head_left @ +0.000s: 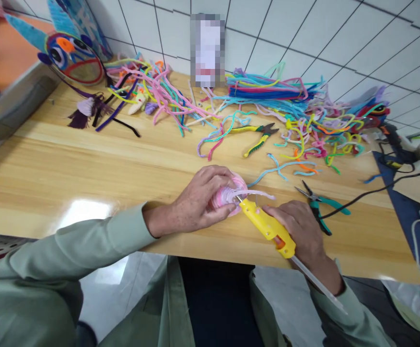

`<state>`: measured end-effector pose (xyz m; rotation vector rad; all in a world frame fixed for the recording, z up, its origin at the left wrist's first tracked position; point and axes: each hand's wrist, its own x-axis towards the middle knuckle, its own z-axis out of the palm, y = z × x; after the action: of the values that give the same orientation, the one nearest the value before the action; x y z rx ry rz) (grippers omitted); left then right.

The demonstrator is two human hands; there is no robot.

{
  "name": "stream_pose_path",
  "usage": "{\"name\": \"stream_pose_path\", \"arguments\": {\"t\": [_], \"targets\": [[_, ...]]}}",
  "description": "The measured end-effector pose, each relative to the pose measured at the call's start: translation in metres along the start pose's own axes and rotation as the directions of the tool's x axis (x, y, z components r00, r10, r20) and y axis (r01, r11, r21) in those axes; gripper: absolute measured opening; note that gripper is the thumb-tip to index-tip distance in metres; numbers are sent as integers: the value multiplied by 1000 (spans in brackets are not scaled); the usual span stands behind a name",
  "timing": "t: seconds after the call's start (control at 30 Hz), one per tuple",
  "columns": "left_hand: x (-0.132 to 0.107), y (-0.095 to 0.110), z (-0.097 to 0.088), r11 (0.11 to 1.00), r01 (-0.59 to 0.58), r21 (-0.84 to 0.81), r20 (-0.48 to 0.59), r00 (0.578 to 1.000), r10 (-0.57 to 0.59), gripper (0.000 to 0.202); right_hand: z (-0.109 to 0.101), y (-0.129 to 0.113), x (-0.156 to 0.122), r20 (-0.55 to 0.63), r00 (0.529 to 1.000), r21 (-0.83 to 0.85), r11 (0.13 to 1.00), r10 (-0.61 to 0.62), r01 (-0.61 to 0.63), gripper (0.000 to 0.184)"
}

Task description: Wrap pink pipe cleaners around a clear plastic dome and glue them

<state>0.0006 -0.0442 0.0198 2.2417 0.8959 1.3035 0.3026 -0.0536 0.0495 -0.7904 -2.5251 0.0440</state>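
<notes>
My left hand [204,200] is closed around a small round piece of coiled pink and lilac pipe cleaner [226,195], near the front of the table. A loose lilac end [258,193] sticks out of it to the right. In my right hand [300,226] is a yellow hot glue gun [266,224]. Its metal nozzle meets the coiled piece, or comes very close; I cannot tell which. A clear glue stick [318,284] juts from the gun's back end. Part of the coiled piece is hidden by my left fingers.
Teal-handled pliers [316,205] lie right of my right hand, under a black cord [369,190]. Yellow-green cutting pliers [258,135] lie further back among loose pipe cleaners [278,168]. Bundled pipe cleaners [268,89] and a blue-eared craft figure [71,58] stand along the tiled wall [170,33].
</notes>
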Motion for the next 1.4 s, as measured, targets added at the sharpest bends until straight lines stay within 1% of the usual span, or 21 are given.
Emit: {"name": "stream_pose_path", "arguments": {"t": [0.13, 0.3, 0.37, 0.53, 0.7, 0.83, 1.0, 1.23, 1.4], "targets": [[0, 0, -1, 1000, 5, 3, 12, 1000, -5, 39, -1, -3, 0, 44, 999, 12, 1000, 2, -2, 40], [0, 0, 0, 1000, -2, -16, 0, 1000, 2, 39, 0, -1, 0, -14, 1000, -17, 1000, -16, 16, 32], [0, 0, -1, 1000, -3, -15, 5, 1000, 3, 40, 0, 0, -1, -19, 1000, -17, 1000, -20, 19, 29], [0, 0, -1, 1000, 5, -14, 6, 1000, -5, 40, 1, 0, -5, 46, 999, 21, 1000, -9, 8, 31], [-1, 0, -2, 1000, 13, -22, 5, 1000, -13, 42, 3, 4, -11, -11, 1000, 11, 1000, -1, 1, 32], [-1, 0, -3, 1000, 20, -16, 9, 1000, -20, 41, 5, 3, -14, 17, 999, 47, 998, 28, -29, 35], [-1, 0, -2, 1000, 13, -25, 8, 1000, -12, 42, 8, 0, -13, 14, 998, 52, 997, 57, -58, 34], [-1, 0, -3, 1000, 17, -19, 3, 1000, -17, 40, 8, 2, -5, -2, 1000, 26, 1000, 17, -17, 31], [0, 0, -3, 1000, 6, -29, 5, 1000, -6, 41, 11, 1, -2, -50, 998, 0, 1000, 23, -23, 32]]}}
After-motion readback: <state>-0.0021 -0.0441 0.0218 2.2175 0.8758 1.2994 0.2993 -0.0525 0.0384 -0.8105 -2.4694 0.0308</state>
